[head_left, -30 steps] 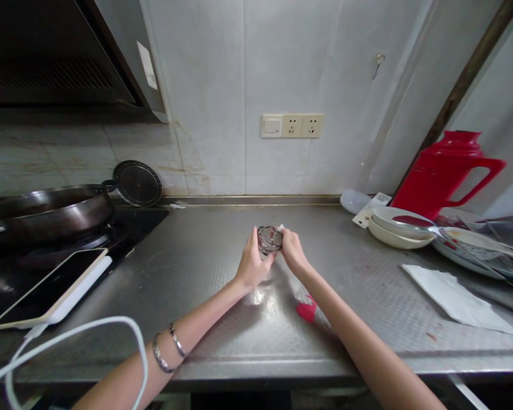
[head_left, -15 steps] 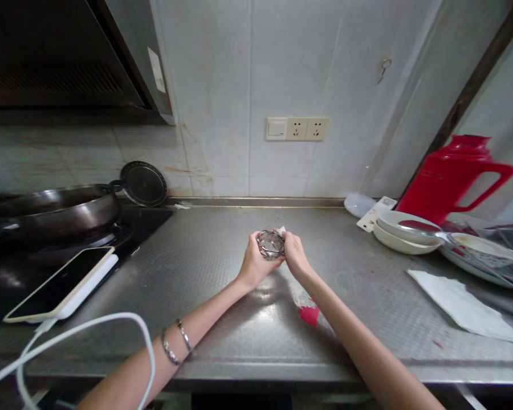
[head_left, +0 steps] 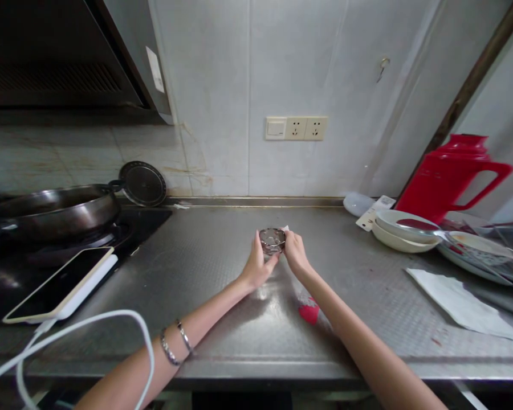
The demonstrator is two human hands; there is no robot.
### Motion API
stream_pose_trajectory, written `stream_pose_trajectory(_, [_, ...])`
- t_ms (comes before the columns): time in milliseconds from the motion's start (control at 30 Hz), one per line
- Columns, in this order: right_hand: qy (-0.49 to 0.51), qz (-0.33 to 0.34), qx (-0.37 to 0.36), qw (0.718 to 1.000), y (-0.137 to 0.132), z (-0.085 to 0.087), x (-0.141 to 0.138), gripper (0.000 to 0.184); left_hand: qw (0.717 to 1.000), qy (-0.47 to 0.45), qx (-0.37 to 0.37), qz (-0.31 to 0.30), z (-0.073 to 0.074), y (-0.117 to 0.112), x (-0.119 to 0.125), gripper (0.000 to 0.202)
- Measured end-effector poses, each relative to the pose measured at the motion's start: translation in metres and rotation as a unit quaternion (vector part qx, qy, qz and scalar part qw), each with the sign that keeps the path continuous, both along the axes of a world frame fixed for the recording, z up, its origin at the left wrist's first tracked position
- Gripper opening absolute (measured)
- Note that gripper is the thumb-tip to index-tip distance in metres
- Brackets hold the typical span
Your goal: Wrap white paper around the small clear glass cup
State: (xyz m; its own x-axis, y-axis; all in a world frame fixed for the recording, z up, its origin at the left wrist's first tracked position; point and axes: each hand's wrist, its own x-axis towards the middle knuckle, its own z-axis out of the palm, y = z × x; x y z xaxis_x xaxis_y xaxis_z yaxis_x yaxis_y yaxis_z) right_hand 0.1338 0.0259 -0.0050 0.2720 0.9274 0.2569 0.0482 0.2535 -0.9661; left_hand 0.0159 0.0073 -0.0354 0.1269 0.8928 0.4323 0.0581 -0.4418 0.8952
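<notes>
A small clear glass (head_left: 272, 241) is held over the middle of the steel counter (head_left: 205, 267), its mouth turned toward me. My left hand (head_left: 256, 265) wraps its left side from below. My right hand (head_left: 294, 254) grips its right side, with a scrap of white paper showing at the fingertips. A red bit (head_left: 308, 313) lies on the counter under my right forearm.
A dark wok (head_left: 53, 210) sits on the stove at the left, a round lid (head_left: 143, 183) leaning on the wall behind. A phone (head_left: 57, 285) with a white cable (head_left: 89, 330) lies front left. Stacked bowls (head_left: 404, 230), a red jug (head_left: 451, 173) and a paper towel (head_left: 457, 302) are at the right.
Both hands stay closed on the glass. It has turned slightly between the fingers and sits a little farther from me than a second ago.
</notes>
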Motion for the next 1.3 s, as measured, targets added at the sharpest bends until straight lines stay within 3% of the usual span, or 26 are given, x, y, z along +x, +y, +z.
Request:
stream_pose_trajectory(100, [0.026, 0.007, -0.027, 0.999, 0.008, 0.000, 0.010, 0.038, 0.998, -0.031, -0.006, -0.059, -0.001, 0.003, 0.001, 0.073])
stream_pose_trajectory(233, [0.036, 0.056, -0.046, 0.997, 0.010, 0.002, 0.011, 0.040, 0.998, -0.036, -0.006, -0.046, 0.004, 0.007, -0.003, 0.077])
stream_pose_trajectory(367, [0.022, 0.078, -0.057, 0.995, 0.008, -0.001, 0.006, 0.041, 0.993, -0.012, 0.019, -0.112, 0.010, 0.006, -0.009, 0.076])
stream_pose_trajectory(433, [0.012, 0.070, -0.049, 0.996, 0.009, -0.003, 0.004, 0.043, 0.993, 0.010, 0.028, -0.117, 0.013, 0.003, -0.011, 0.076])
stream_pose_trajectory(567, [-0.001, 0.044, -0.026, 0.999, 0.006, -0.002, 0.003, 0.044, 0.996, 0.054, 0.055, -0.047, 0.016, -0.001, -0.008, 0.075])
stream_pose_trajectory(800, [-0.066, 0.022, 0.025, 0.997, -0.013, 0.005, -0.011, 0.043, 0.994, 0.032, 0.031, 0.104, 0.010, 0.005, -0.004, 0.076])
stream_pose_trajectory(933, [-0.073, 0.019, 0.026, 0.997, -0.019, 0.000, -0.021, 0.044, 0.989, 0.060, 0.013, 0.132, 0.007, 0.009, -0.008, 0.078])
stream_pose_trajectory(1133, [-0.053, 0.071, 0.054, 0.995, -0.026, -0.002, -0.033, 0.052, 0.982, 0.066, 0.020, 0.173, 0.007, 0.017, -0.013, 0.072])
stream_pose_trajectory(1300, [-0.070, 0.035, 0.062, 0.995, -0.015, -0.003, -0.022, 0.054, 0.978, 0.049, 0.044, 0.200, 0.009, 0.030, -0.021, 0.070])
